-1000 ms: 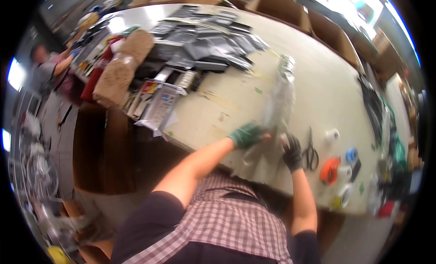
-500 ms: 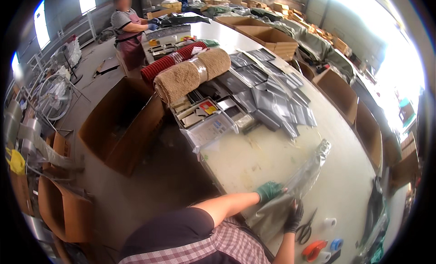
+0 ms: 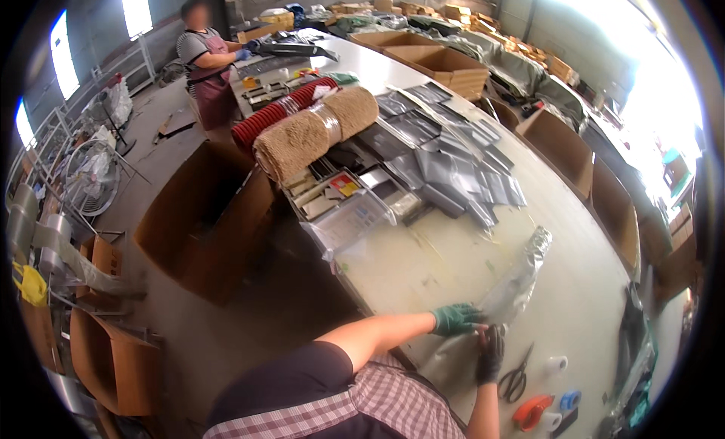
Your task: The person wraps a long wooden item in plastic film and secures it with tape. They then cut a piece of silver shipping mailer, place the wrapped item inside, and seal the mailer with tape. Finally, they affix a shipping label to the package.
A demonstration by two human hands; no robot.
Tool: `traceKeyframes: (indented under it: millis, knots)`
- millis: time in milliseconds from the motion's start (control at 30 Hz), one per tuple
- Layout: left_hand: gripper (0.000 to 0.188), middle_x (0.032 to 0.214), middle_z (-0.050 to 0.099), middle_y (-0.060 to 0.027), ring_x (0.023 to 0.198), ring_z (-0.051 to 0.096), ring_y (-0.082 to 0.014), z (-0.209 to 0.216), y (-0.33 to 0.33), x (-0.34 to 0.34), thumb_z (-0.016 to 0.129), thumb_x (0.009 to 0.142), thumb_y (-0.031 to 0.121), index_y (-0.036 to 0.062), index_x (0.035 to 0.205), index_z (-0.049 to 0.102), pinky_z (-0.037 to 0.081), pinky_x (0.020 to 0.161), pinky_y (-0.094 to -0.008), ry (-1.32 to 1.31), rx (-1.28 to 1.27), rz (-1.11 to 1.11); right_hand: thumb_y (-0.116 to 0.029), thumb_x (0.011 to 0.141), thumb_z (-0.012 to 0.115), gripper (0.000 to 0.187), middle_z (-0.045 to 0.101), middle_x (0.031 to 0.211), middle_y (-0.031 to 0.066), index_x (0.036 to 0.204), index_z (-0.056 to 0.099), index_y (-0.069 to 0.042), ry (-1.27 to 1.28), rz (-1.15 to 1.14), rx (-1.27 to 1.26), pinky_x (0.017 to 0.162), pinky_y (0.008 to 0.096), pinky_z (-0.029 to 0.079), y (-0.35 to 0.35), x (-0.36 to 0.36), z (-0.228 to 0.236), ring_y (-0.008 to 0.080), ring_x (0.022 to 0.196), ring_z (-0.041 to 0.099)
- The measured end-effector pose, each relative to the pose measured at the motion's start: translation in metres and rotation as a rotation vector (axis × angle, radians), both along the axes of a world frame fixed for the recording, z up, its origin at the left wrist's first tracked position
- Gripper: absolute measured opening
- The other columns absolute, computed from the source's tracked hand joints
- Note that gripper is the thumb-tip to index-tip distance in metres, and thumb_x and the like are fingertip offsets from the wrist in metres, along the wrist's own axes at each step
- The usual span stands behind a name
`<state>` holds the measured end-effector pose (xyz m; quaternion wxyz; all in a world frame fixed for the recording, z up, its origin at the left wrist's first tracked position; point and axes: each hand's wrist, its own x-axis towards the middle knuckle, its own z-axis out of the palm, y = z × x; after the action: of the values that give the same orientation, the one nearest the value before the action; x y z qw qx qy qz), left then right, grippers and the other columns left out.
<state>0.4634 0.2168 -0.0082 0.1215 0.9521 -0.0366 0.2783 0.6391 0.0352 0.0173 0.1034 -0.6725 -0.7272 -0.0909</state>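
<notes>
A long, crinkled sheet of silvery see-through plastic film [image 3: 521,284] lies on the pale tabletop, stretching away from my body. My left hand [image 3: 456,319], in a green glove, rests on its near part with the fingers stretched out flat to the right. Just right of it, my right hand [image 3: 491,354], in a dark glove with bare fingertips showing, has its fingers bent and pressed together at the film's edge. Between the hands the film is partly covered. Black-handled scissors [image 3: 516,382] lie to the right of my right hand.
Beyond the scissors are an orange tape dispenser [image 3: 533,412], a blue tape roll [image 3: 570,400] and a white roll [image 3: 556,364]. Grey folded plastic pieces [image 3: 453,171] and a rolled tan rug [image 3: 317,133] lie farther up the table [image 3: 408,277]. A co-worker [image 3: 205,69] stands far left.
My left hand has slid slightly right and flattened, its fingers now extended over the film. My right hand has shifted a little up, close to the left fingertips. The co-worker's hands have moved slightly.
</notes>
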Motion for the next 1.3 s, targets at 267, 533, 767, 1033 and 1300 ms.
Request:
traceKeyframes:
  millis: [267,533,767,1033,1300]
  knots:
    - [0.046,0.138,0.047,-0.0176,0.130,0.043,-0.0376,0.005,-0.013,0.000,0.060,0.086,0.017,0.0171,0.132,0.052,0.033,0.107,-0.0484,0.080,-0.251,-0.104,-0.010,0.086,0.056,0.040,0.058,0.126,0.0145,0.125,0.058,-0.003,0.426,-0.015,0.240,0.102,0.0397,0.041,-0.019,-0.014,-0.003,0.0285,0.116,0.056]
    - [0.033,0.117,0.056,-0.0123,0.113,0.051,-0.0256,0.088,-0.066,-0.045,0.051,0.098,0.029,0.0018,0.115,0.059,0.041,0.096,-0.0378,-0.236,-1.133,-0.323,-0.018,0.093,0.054,0.032,0.060,0.115,0.0108,0.119,0.058,0.001,1.450,-0.678,0.575,0.094,0.0357,0.043,-0.070,-0.020,-0.039,0.0212,0.106,0.056]
    - [0.053,0.089,0.064,-0.0117,0.085,0.061,-0.0230,0.065,-0.061,-0.034,0.044,0.095,0.054,0.0052,0.105,0.063,0.048,0.081,-0.0362,0.161,-1.466,0.109,-0.020,0.095,0.053,0.031,0.059,0.108,0.0099,0.116,0.058,0.001,1.394,-0.787,0.549,0.088,0.0343,0.045,-0.060,-0.019,-0.037,0.0195,0.099,0.055]
    - [0.041,0.095,0.065,-0.0197,0.087,0.062,-0.0383,-0.041,-0.056,0.001,0.050,0.093,0.046,0.0090,0.103,0.064,0.048,0.077,-0.0419,0.101,-1.139,0.612,-0.022,0.097,0.051,0.030,0.059,0.101,0.0089,0.114,0.058,0.001,1.440,-0.711,0.466,0.082,0.0327,0.046,-0.034,-0.047,-0.061,0.0176,0.092,0.054]
    - [0.062,0.142,0.039,-0.0194,0.119,0.049,-0.0340,0.007,-0.030,0.008,0.056,0.088,0.027,0.0178,0.145,0.033,0.042,0.096,-0.0426,0.163,-0.284,0.290,-0.011,0.087,0.056,0.018,0.057,0.096,0.0129,0.102,0.060,0.000,0.838,-0.861,0.421,0.080,0.0381,0.046,-0.018,-0.052,-0.062,0.0252,0.093,0.054]
